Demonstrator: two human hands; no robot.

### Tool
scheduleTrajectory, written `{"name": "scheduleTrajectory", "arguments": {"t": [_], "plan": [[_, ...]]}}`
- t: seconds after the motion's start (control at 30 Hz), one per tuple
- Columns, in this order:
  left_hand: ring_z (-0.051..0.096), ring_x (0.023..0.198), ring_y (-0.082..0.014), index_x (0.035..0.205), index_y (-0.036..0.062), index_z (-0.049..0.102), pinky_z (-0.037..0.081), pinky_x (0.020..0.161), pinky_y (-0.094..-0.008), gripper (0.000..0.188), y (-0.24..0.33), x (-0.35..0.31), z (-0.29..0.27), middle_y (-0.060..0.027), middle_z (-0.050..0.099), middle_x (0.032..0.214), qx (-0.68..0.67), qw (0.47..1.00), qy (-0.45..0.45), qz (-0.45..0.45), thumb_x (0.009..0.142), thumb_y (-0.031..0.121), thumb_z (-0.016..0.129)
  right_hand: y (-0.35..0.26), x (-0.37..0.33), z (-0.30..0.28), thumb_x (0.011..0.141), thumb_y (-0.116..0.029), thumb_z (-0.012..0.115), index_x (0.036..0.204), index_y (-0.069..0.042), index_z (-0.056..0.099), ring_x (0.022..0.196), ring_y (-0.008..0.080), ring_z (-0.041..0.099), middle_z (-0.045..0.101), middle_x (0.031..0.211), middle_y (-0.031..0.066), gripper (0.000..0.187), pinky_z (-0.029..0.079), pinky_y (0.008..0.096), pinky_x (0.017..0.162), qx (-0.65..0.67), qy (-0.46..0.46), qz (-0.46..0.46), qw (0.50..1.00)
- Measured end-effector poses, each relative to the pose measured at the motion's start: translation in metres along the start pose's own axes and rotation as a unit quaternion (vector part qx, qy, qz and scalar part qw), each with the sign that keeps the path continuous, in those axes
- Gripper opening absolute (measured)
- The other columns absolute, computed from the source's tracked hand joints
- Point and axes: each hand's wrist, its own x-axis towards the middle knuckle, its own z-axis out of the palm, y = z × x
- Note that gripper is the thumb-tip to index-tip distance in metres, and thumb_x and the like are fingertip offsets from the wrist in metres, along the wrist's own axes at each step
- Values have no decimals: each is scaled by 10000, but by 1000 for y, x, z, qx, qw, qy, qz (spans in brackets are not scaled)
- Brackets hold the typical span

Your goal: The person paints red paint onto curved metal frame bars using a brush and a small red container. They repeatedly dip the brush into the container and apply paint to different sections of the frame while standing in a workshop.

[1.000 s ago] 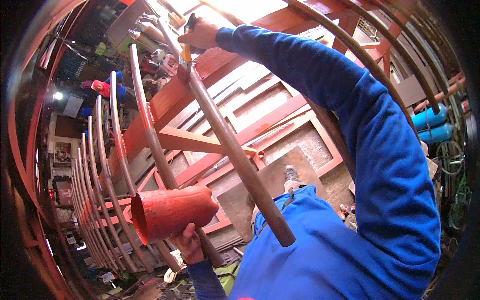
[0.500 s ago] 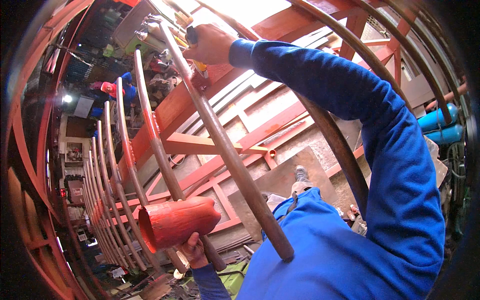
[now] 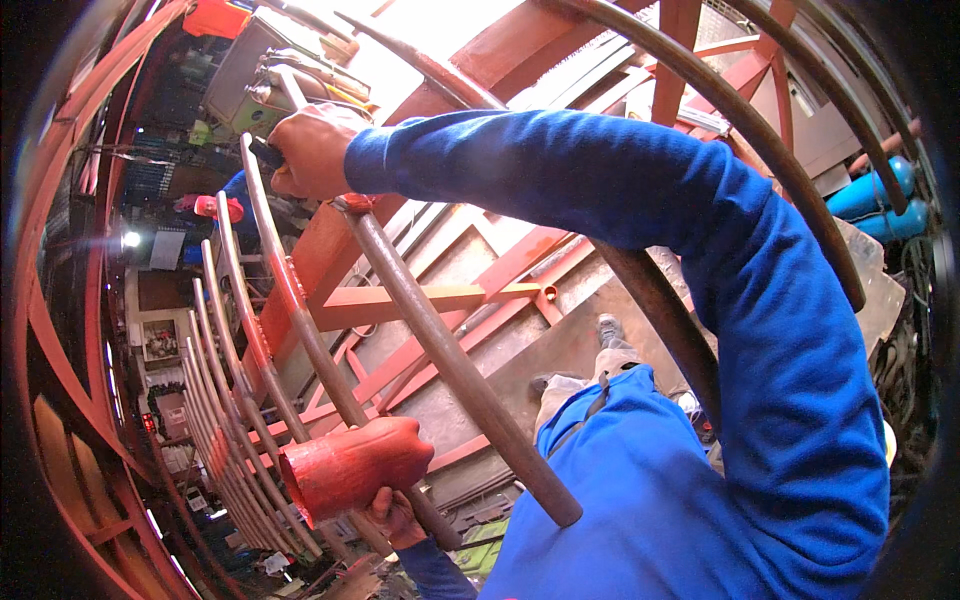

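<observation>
In my left hand (image 3: 396,514), low in the view, is a red-coated container (image 3: 358,466), like a cut-off plastic bottle. It lies tilted with its wide mouth to the left, and its inside is hidden. My right hand (image 3: 312,150) reaches up and across, closed around a black-handled brush (image 3: 266,152); its bristle end is hidden behind the hand. Just under that hand runs a brown metal tube (image 3: 445,355), with wet-looking red paint on it at the red beam (image 3: 330,250). The neighbouring tube (image 3: 300,305) bears a red band at the same beam.
A row of more tubes (image 3: 215,400) recedes to the left. Long bent tubes (image 3: 690,75) pass beyond my right arm. Blue cylinders (image 3: 880,190) lie at the right. Below are red frame beams (image 3: 400,300) and a flat plate (image 3: 570,340). Another person in red headwear (image 3: 218,207) is far left.
My right hand has moved left and down in the view with the brush, now covering the joint of tube and beam. The left hand still holds the container, shifted slightly lower.
</observation>
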Motion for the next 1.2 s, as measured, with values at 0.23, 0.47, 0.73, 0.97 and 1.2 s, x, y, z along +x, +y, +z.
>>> {"name": "scheduleTrajectory", "arguments": {"t": [0.23, 0.47, 0.73, 0.97, 1.2], "plan": [[470, 1205, -320, 1363, 8, 340, 404, 1034, -443, 855, 1, -3, -9, -155, 439, 1344, 26, 999, 19, -20, 628, 87, 768, 10, 0, 3, 686, -277, 667, 708, 25, 623, 679, 329, 635, 618, 677, 194, 306, 504, 401, 680, 113, 12, 39, 993], [487, 1178, -321, 1355, 51, 369, 414, 1021, -438, 834, -6, -4, -30, -139, 459, 1326, 45, 997, 62, -23, 609, 82, 740, 27, -8, 14, 700, -311, 690, 763, 13, 634, 717, 315, 635, 625, 720, 191, 335, 498, 399, 691, 122, 2, 68, 990], [493, 1161, -322, 1341, 57, 391, 395, 1036, -437, 813, -7, 3, -15, -136, 475, 1303, 46, 998, 47, 17, 597, 51, 719, 14, -9, 1, 696, -331, 668, 762, -10, 654, 700, 302, 637, 637, 725, 177, 328, 509, 382, 685, 196, -8, 164, 967], [519, 1135, -306, 1295, 52, 444, 424, 995, -429, 713, -8, 4, -3, -135, 521, 1256, 44, 999, 20, 18, 641, 83, 728, 37, -17, -8, 727, -373, 690, 847, -17, 652, 725, 256, 657, 655, 767, 154, 377, 522, 363, 679, 110, -6, 173, 979], [478, 1193, -316, 1342, 57, 384, 384, 1032, -439, 820, -6, -5, 5, -151, 480, 1301, 61, 998, 24, 25, 602, 14, 735, 40, -26, -25, 742, -369, 692, 833, 21, 641, 636, 201, 641, 649, 718, 143, 404, 526, 349, 581, 34, 29, 122, 992]]}}
